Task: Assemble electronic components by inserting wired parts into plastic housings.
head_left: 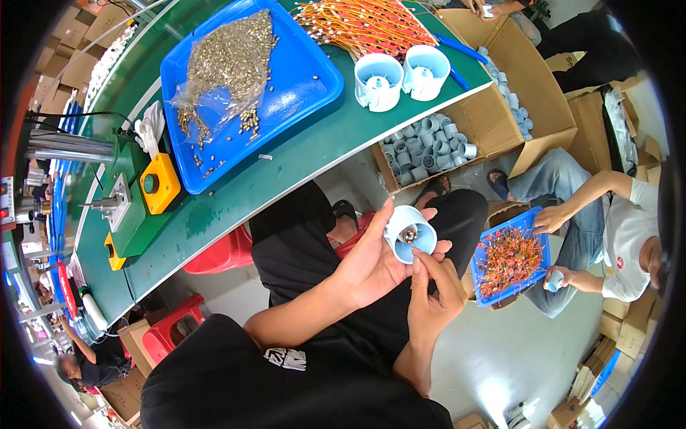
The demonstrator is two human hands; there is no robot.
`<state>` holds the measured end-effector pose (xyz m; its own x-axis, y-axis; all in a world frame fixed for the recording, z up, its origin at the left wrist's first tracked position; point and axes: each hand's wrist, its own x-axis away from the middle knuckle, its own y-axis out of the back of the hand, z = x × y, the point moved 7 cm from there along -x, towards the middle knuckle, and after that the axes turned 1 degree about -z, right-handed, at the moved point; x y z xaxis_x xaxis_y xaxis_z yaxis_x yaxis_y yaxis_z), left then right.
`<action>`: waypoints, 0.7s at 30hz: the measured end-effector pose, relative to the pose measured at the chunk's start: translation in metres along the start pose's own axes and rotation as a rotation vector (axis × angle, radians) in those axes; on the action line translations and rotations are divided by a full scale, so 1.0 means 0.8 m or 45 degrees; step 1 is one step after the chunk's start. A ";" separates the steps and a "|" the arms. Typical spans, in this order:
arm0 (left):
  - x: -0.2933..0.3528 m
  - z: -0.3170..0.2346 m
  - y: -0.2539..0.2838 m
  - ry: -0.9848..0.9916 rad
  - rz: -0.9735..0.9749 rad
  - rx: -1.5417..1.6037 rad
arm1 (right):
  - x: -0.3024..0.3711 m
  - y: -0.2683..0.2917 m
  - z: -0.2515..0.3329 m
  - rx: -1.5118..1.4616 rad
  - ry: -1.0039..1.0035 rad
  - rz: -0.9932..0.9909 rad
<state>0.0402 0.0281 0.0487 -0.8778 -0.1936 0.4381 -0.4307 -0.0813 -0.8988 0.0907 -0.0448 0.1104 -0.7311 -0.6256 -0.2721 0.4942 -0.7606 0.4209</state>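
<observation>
Over my lap, my left hand [366, 263] cradles a light blue plastic cup-shaped housing [397, 219], its thumb along one side and its fingers beneath. The housing's open end faces up, and a small brass-coloured metal part [409, 235] shows at the centre inside. My right hand [434, 294] closes thumb and index finger at the housing's near rim; whether anything small is between those fingertips is hidden. Two similar light blue housings [379, 80] stand upright on the green bench [286, 161].
A blue tray [314, 61] holds a plastic bag [232, 61] of small brass pieces, some loose. Orange wires [371, 25] lie beyond. A green-and-yellow button fixture [158, 184] sits left. Cardboard boxes [482, 136] hold grey-blue parts. At right, a person handles a tray [544, 247] of wired parts.
</observation>
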 end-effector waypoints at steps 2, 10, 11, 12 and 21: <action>0.001 -0.002 -0.002 -0.037 -0.013 -0.020 | 0.000 0.000 -0.002 0.013 -0.031 -0.007; 0.001 -0.004 -0.003 -0.068 -0.016 -0.059 | -0.001 0.003 0.000 0.053 -0.055 0.002; 0.001 -0.004 -0.003 -0.074 -0.025 -0.074 | -0.001 0.004 -0.001 0.086 -0.063 -0.012; 0.001 -0.004 -0.003 -0.079 -0.034 -0.089 | -0.001 0.004 0.001 0.089 -0.063 -0.014; -0.002 -0.003 0.002 -0.073 -0.058 -0.081 | -0.005 0.002 0.003 0.186 -0.156 -0.007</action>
<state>0.0406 0.0304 0.0467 -0.8441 -0.2472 0.4757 -0.4843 -0.0291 -0.8744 0.0931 -0.0435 0.1142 -0.7897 -0.5891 -0.1713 0.4232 -0.7252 0.5432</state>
